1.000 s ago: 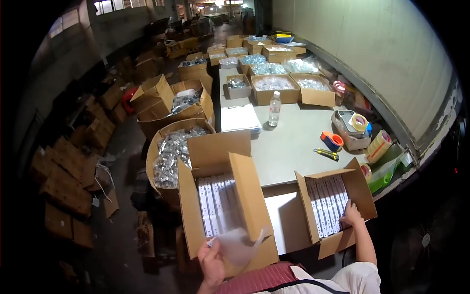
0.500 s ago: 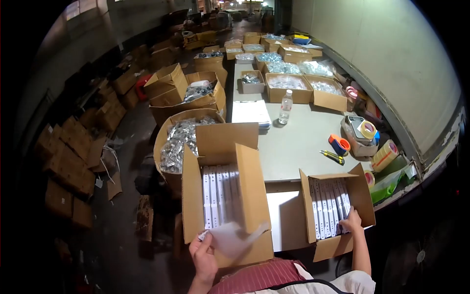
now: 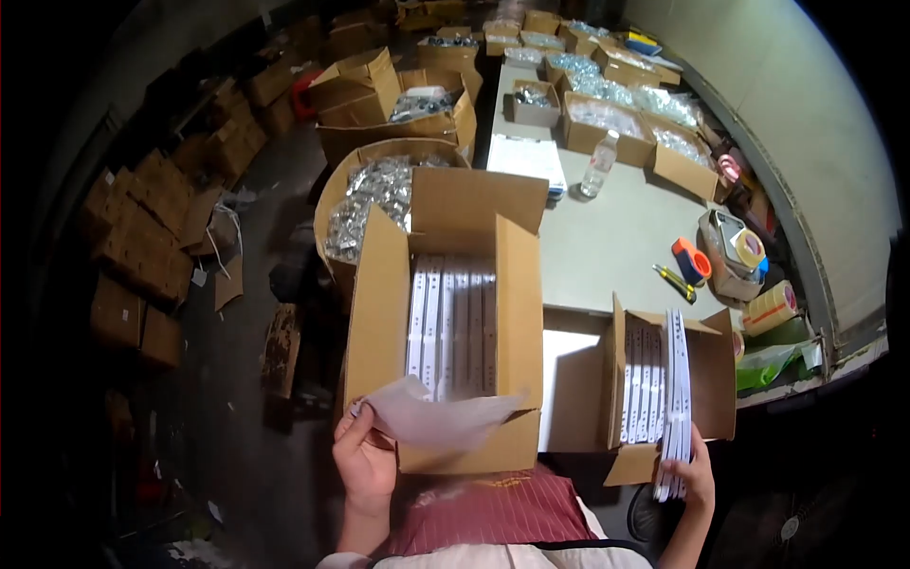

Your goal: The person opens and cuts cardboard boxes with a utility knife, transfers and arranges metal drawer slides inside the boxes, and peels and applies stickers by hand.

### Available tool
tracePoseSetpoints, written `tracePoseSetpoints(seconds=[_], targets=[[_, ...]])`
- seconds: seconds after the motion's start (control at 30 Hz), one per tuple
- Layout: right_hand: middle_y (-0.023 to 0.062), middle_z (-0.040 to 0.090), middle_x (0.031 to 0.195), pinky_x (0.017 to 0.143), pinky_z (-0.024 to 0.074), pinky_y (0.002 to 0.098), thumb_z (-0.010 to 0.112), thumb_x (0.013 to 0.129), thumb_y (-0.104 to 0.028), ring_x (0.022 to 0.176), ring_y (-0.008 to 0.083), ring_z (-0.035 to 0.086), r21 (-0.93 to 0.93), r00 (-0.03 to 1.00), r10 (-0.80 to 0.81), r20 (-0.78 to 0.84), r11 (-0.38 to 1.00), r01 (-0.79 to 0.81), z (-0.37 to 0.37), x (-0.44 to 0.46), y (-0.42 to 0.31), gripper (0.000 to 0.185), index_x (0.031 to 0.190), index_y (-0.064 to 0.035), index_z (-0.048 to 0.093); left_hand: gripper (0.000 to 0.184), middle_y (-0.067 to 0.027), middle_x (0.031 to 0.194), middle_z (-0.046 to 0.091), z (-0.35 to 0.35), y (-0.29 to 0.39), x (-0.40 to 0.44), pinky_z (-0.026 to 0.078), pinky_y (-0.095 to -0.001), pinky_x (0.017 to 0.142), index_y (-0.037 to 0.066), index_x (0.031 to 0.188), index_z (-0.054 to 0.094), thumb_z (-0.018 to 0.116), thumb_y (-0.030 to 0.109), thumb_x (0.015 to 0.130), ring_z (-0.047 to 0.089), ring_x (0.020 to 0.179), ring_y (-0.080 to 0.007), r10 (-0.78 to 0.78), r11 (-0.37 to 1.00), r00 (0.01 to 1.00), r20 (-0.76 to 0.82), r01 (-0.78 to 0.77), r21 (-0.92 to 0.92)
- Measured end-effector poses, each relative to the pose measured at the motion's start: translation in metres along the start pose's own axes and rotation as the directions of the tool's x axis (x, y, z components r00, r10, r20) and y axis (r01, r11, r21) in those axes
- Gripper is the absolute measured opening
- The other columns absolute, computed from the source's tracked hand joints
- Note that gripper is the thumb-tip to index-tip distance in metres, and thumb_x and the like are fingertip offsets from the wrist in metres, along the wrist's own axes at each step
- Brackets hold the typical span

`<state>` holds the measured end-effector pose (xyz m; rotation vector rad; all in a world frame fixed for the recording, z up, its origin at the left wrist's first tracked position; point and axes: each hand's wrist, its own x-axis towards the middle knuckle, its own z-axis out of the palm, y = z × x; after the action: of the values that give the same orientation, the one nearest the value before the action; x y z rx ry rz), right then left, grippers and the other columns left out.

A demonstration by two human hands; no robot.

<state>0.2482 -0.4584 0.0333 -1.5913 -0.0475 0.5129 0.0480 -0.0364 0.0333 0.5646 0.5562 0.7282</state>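
Observation:
My left hand (image 3: 368,467) pinches one corner of a thin translucent sheet (image 3: 444,415), which hangs across the front of the left cardboard box (image 3: 519,313). Inside that box stand several white rails (image 3: 431,327) with small holes, packed side by side. At the right, my right hand (image 3: 700,474) is closed around the lower part of a bundle of white rails (image 3: 676,398). This bundle rises above the smaller right cardboard box (image 3: 618,379), slightly tilted. More white rails (image 3: 642,389) fill the left part of that box.
On the grey table (image 3: 578,256) are a water bottle (image 3: 598,164), papers (image 3: 524,163), a yellow cutter (image 3: 675,283) and an orange-and-blue tape dispenser (image 3: 692,260). Boxes of bagged parts (image 3: 607,119) line its far end. A carton of metal parts (image 3: 372,199) stands at left.
My right hand has lifted a rail bundle partly out of the right box, toward me. My left hand has shifted left with the sheet, now more spread. The camera view has tilted down.

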Motion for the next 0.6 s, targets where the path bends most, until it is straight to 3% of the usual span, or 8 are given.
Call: tracePoseSetpoints(seconds=[0.07,0.1,0.2,0.27,0.33,0.4,0.5,0.6], targets=[[0.0100,0.065,0.105,0.075,0.0570,0.0324,0.083,0.056,-0.011,0.087,0.0196,0.067,0.106,0.963,0.129,0.236,0.982,-0.158,0.034,-0.022,-0.015,0.093,0.139,0.0032,0.044,0.020,-0.0079,0.100,0.069,-0.015,0.008,-0.001,0.048,-0.0378,0.094,0.002,0.110,0.065,0.057,0.017,0.098,0.064,0.096,-0.0216,-0.026,0.997,0.998,0.064,0.031,-0.077],[0.0108,0.065,0.110,0.080,0.0557,0.0326,0.084,0.055,-0.012,0.092,0.0202,0.066,0.157,0.927,0.128,0.353,0.968,-0.194,0.053,-0.023,-0.012,0.096,0.140,0.0049,0.043,0.020,-0.0056,0.095,0.066,-0.014,0.011,-0.005,0.046,-0.0405,0.097,0.006,0.107,0.062,0.063,0.021,0.093,0.062,0.094,-0.0240,-0.015,0.997,0.998,-0.054,0.012,-0.070],[0.0144,0.059,0.128,0.102,0.0438,0.0335,0.087,0.051,-0.018,0.114,0.0211,0.059,0.240,0.791,0.097,0.604,0.924,-0.297,0.124,-0.018,-0.001,0.108,0.144,0.0075,0.040,0.021,-0.0030,0.095,0.065,-0.015,0.023,0.005,0.045,-0.0400,0.100,0.009,0.103,0.058,0.068,0.020,0.088,0.062,0.096,-0.0224,0.015,0.933,0.948,0.317,0.102,-0.346],[0.0140,0.058,0.130,0.105,0.0389,0.0306,0.090,0.050,-0.024,0.118,0.0227,0.056,0.162,0.713,0.148,0.685,0.924,-0.348,0.175,0.003,-0.001,0.113,0.147,0.0040,0.038,0.024,-0.0008,0.095,0.064,-0.019,0.032,0.010,0.043,-0.0396,0.103,0.012,0.100,0.054,0.070,0.016,0.082,0.062,0.101,-0.0179,-0.009,0.949,0.961,0.276,0.095,-0.301],[0.0196,0.064,0.109,0.078,0.0557,0.0355,0.086,0.058,-0.023,0.089,0.0271,0.067,0.226,0.616,0.142,0.775,0.848,-0.479,0.236,0.023,-0.006,0.097,0.138,0.0058,0.042,0.022,-0.0011,0.096,0.065,-0.033,0.038,0.021,0.043,-0.0402,0.104,0.012,0.101,0.055,0.068,0.013,0.082,0.062,0.105,-0.0177,-0.044,0.909,0.930,0.366,0.190,-0.372],[0.0151,0.063,0.096,0.064,0.0577,0.0354,0.081,0.068,-0.021,0.076,0.0235,0.067,0.294,0.678,0.173,0.714,0.806,-0.515,0.286,0.031,-0.015,0.076,0.133,-0.0011,0.045,0.023,-0.0053,0.103,0.067,-0.051,0.043,0.027,0.043,-0.0443,0.106,0.011,0.102,0.057,0.066,0.016,0.081,0.062,0.111,-0.0241,-0.068,0.870,0.945,0.320,0.213,-0.444],[0.0114,0.063,0.092,0.065,0.0579,0.0352,0.073,0.077,-0.012,0.074,0.0221,0.067,0.264,0.847,0.176,0.502,0.901,-0.344,0.332,0.056,0.010,0.062,0.131,-0.0011,0.045,0.027,-0.0089,0.110,0.068,-0.067,0.052,0.038,0.043,-0.0482,0.106,0.009,0.102,0.061,0.066,0.020,0.079,0.061,0.114,-0.0289,-0.103,0.872,0.977,0.186,0.179,-0.456],[0.0089,0.064,0.096,0.074,0.0554,0.0326,0.072,0.078,-0.008,0.083,0.0184,0.065,0.224,0.968,-0.011,0.252,0.973,-0.048,0.350,0.085,0.030,0.059,0.130,0.0000,0.046,0.027,-0.0074,0.102,0.068,-0.081,0.059,0.049,0.045,-0.0460,0.103,0.008,0.102,0.058,0.066,0.022,0.080,0.062,0.109,-0.0268,-0.163,0.881,0.950,0.267,0.262,-0.393]])
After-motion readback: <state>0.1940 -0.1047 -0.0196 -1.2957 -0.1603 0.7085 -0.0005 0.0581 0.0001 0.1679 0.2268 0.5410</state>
